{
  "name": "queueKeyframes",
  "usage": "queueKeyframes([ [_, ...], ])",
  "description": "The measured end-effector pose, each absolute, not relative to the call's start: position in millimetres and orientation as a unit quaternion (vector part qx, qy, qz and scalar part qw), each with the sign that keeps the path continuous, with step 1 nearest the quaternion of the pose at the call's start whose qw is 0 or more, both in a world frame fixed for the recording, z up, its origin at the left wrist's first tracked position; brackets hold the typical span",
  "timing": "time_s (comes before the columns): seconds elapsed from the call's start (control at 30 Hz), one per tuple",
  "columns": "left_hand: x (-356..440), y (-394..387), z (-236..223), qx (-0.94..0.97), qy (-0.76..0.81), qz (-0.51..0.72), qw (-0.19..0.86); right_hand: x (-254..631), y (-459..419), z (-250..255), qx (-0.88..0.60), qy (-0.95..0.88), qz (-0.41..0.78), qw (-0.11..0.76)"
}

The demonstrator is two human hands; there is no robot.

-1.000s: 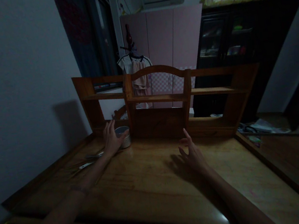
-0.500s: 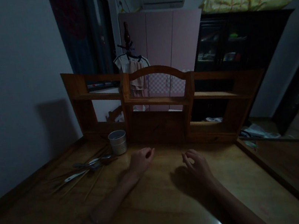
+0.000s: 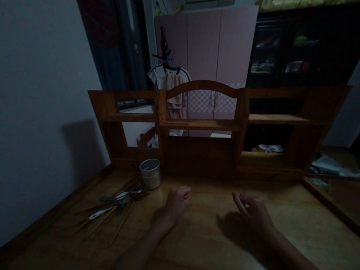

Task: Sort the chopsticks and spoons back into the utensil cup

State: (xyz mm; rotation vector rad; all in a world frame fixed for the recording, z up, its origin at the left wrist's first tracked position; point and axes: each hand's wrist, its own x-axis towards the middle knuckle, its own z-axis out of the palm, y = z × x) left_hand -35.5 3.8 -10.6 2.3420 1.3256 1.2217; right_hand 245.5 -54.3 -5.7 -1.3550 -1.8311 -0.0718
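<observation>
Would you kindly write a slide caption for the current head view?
Left hand and right hand at a wooden desk, an upright silvery cup and loose utensils off to the left.

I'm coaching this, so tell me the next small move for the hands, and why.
Probably move the left hand toward the loose utensils: it seems to hold nothing and is nearer them than the right hand, and they lie spread on the desk beside the upright silvery cup.

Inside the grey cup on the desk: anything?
Only the upper inner wall of the grey cup shows; nothing pokes above its rim. Its front wall hides the bottom, so low contents can't be seen.
</observation>
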Motion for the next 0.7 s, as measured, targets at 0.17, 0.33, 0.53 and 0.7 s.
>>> queueKeyframes([
  [0.17, -41.4, 8.4, -15.6, 0.761, 0.479, 0.420, 0.121, 248.2, -50.7, -4.8, -0.541, -0.733, -0.046, 0.410],
  [0.33, -34.0, 13.9, -20.9, 0.733, 0.492, 0.443, 0.159, 248.9, -46.7, -3.7, -0.549, -0.731, -0.067, 0.398],
  [0.53, -54.7, 25.9, 10.8, 0.705, 0.497, 0.467, 0.194, 254.8, -47.5, 1.4, -0.558, -0.721, -0.075, 0.403],
  [0.7, -127.5, 37.6, 64.7, 0.734, 0.489, 0.424, 0.205, 256.2, -50.0, 3.9, -0.558, -0.719, -0.066, 0.409],
])
